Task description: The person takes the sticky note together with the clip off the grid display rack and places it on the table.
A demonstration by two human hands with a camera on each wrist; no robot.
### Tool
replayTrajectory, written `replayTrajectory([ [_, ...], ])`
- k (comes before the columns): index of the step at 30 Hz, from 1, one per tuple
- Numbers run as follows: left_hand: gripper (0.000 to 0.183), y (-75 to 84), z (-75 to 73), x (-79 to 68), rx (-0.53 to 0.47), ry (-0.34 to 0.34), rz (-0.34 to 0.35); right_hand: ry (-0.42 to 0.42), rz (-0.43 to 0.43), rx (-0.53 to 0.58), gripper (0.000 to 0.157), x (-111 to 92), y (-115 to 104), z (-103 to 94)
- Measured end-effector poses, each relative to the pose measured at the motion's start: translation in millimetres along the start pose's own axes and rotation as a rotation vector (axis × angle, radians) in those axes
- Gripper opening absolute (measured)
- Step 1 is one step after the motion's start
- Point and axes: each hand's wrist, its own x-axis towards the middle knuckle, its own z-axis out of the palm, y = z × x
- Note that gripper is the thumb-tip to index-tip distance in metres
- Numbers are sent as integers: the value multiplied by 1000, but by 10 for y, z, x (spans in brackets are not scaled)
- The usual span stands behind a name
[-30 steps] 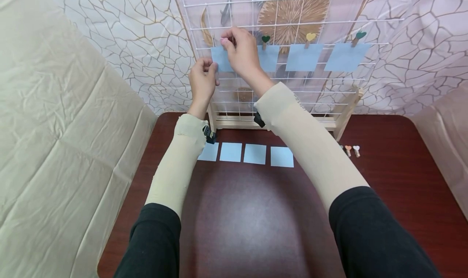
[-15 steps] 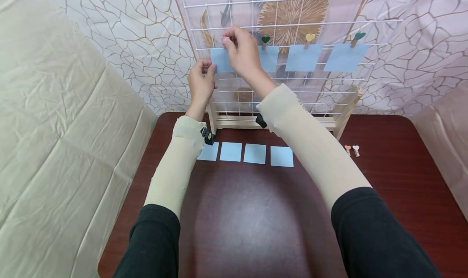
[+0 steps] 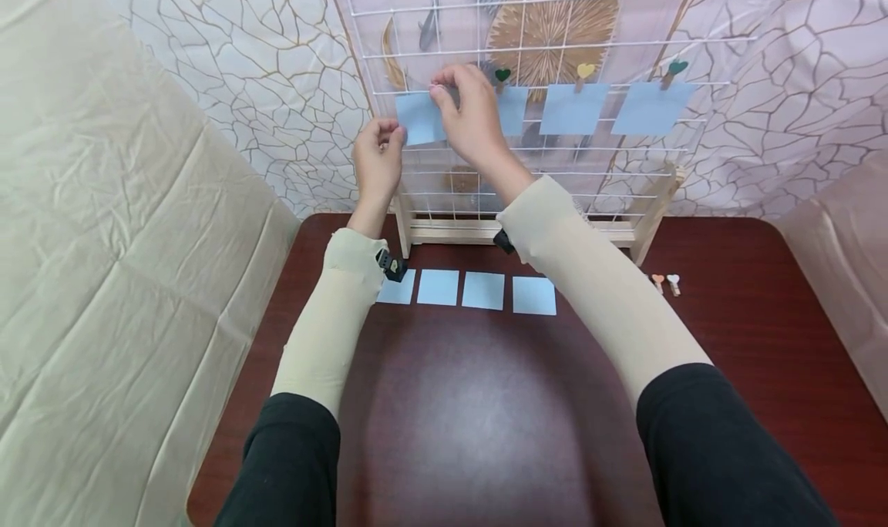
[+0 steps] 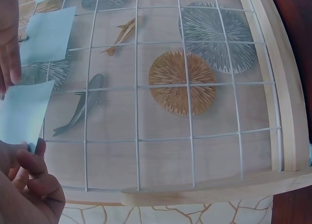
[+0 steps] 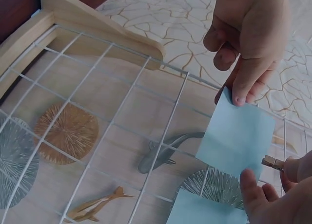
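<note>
Below the fingers of both hands lies the dark red-brown surface (image 3: 479,427). In front of the fingers stands a white wire grid (image 4: 137,85), and behind its wires is a printed panel (image 4: 112,131) with round leaf-like shapes and fish. Lower than the fingers, a pale wooden stand (image 3: 454,233) carries the grid on the surface.

The left hand (image 3: 377,159) is at the left side of the grid; its thumb and fingers pinch a square light-blue paper (image 3: 418,119) low on its left edge, near the corner. The right hand (image 3: 475,119) is at the other side of this paper and covers its right part in the head view. So the paper is between the two hands, before the grid, slightly tilted.

To the right of the right-hand fingers, three hung blue papers (image 3: 574,109) are in a row on the grid. Below the fingers, four loose blue papers (image 3: 438,288) lie in a row on the surface.

The thumb and a finger of the right hand pinch a small wooden clothespin (image 5: 273,162) just beside the paper's upper edge; I cannot tell if it bites the paper. Heart-topped clothespins (image 3: 586,71) hold the hung papers.
</note>
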Motion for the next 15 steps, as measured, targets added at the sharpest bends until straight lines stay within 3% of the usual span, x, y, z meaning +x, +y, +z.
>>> replayTrajectory([
  [15, 18, -144, -89, -177, -109, -4, -26, -15, -64, 114, 21, -295, 134, -58],
])
